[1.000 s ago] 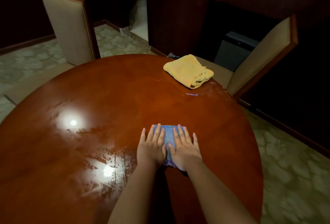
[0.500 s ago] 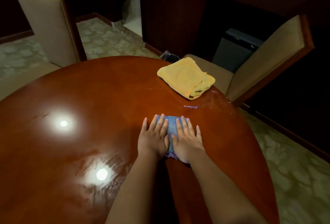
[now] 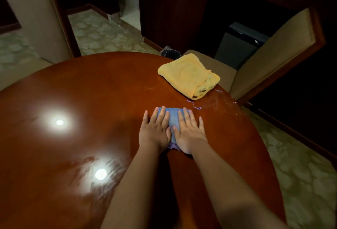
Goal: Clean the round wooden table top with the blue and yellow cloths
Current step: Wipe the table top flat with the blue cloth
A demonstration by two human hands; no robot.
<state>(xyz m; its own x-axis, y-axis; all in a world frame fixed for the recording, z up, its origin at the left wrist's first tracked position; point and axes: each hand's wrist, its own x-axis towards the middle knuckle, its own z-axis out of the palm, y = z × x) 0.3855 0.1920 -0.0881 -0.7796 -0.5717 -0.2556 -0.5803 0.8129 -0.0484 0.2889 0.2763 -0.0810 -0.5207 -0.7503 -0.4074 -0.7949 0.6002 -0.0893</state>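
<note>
Glossy polished wooden table top [image 3: 91, 91], soft cloth yellow towel [image 3: 186, 75], blue cloth [image 3: 173, 117]

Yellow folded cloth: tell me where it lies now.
The yellow folded cloth lies on the round wooden table top near its far right edge, beyond the blue cloth, before a beige chair.

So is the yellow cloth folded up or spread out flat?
Folded. The yellow cloth sits as a thick, compact bundle near the far edge of the table, with layered folds showing at its right end.

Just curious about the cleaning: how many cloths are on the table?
2: blue cloth pressed under left hand and right hand; folded yellow cloth near the far edge.
</note>
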